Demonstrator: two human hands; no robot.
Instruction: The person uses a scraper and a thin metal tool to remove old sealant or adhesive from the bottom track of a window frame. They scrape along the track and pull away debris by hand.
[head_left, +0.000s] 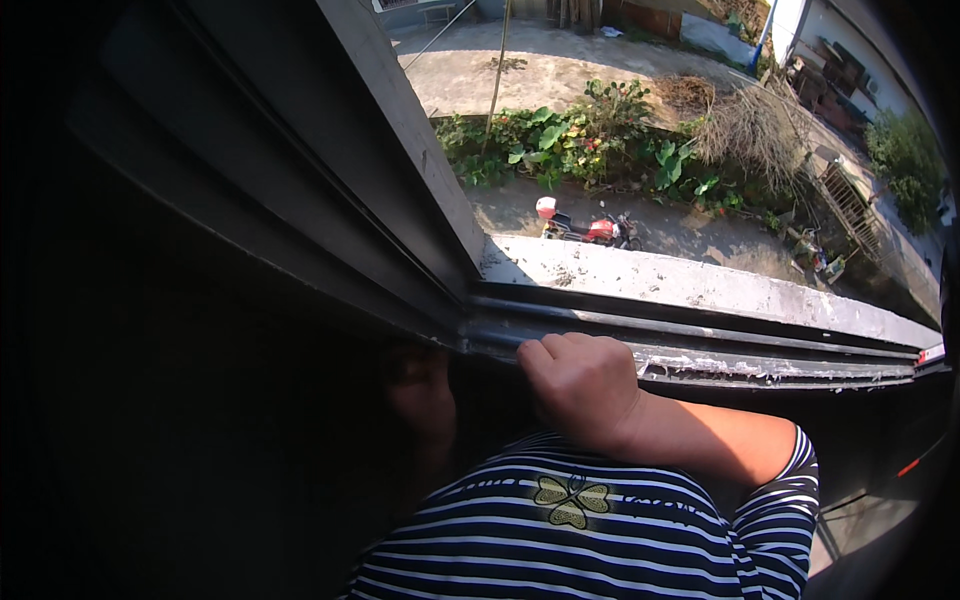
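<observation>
My right hand (589, 382) is curled like a fist at the inner edge of a dark window frame's bottom track (697, 337). Its fingertips are turned out of sight, so whether it grips something is hidden. Flaking white residue lies along the track to the right of it. In deep shadow, my left hand (426, 390) is near the frame's lower left corner (465, 341). Its fingers are too dark to make out. Up from that corner runs the dark side jamb (330, 172) of the window.
Beyond the frame is a rough, pale outer sill (675, 281) with bits of debris. Far below outside stand a red motorcycle (592, 229), leafy plants (570, 142) and a heap of dry branches (750, 135). A red-and-white object (930, 354) sits at the track's right end.
</observation>
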